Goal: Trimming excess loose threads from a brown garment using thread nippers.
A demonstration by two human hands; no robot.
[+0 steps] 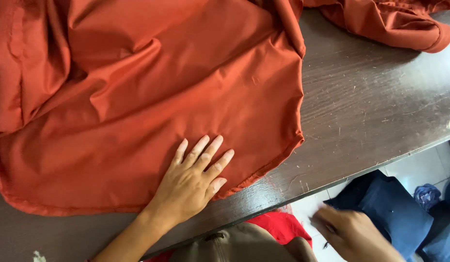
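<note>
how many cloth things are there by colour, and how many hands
rust-orange garment on the table, under the left hand: 1
red cloth below the table edge: 1
dark blue cloth near the right hand: 1
hands: 2
total: 5

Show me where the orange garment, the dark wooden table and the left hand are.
orange garment [152,97], head view, middle of the cloth.
dark wooden table [370,106], head view, bare top.
left hand [188,184], head view, back of the hand.

No pkgs, labels, signs or screens on or around the desk [370,111]. Blurred spot past its near edge is prob. just fabric, can't tell for sure.
</note>
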